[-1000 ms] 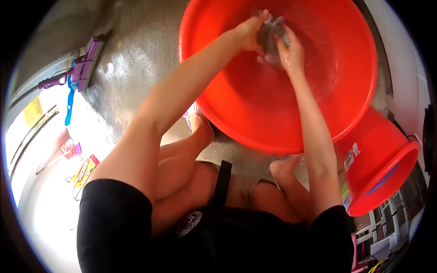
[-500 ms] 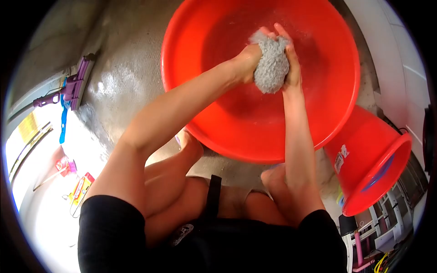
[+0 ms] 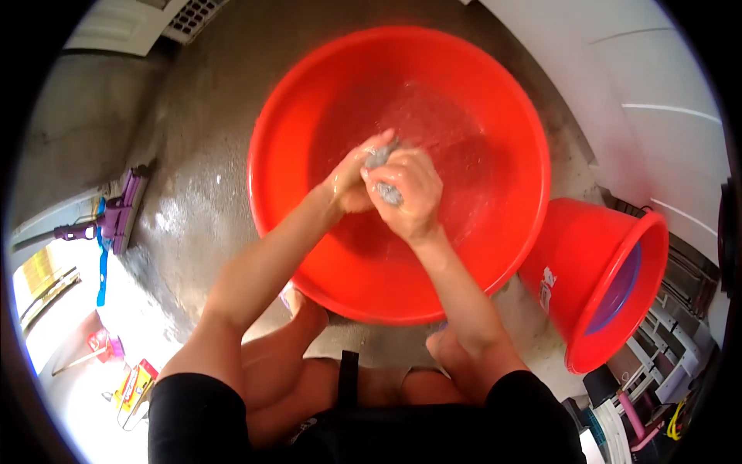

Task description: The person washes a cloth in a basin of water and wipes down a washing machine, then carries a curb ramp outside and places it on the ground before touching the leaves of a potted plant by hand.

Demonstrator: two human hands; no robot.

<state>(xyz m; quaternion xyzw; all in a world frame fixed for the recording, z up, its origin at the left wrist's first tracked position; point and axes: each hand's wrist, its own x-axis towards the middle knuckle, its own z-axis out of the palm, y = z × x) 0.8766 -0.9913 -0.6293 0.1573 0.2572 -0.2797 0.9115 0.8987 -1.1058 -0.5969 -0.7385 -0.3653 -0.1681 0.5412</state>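
Both hands are together above the water in a large round red basin (image 3: pixel 402 305). My right hand (image 3: pixel 408 189) is wrapped round a grey fluffy cloth (image 3: pixel 389 193), part of which bulges out below the thumb. Against its left side, my left hand (image 3: pixel 357 174) is closed on the upper end of the same cloth. Most of the cloth is hidden inside the fingers. Shallow water with ripples shows in the basin under the hands.
A red bucket (image 3: pixel 560 251) lies tipped on its side at the right, a purple one inside it. A purple squeegee (image 3: pixel 120 213) stands at the left. Metal racks and a pink-handled tool (image 3: pixel 630 414) are at the lower right. White panels line the upper right.
The cloth, first low in the basin, was lifted as a full bundle and is now squeezed small between both hands. The view has shifted, showing the whole basin.
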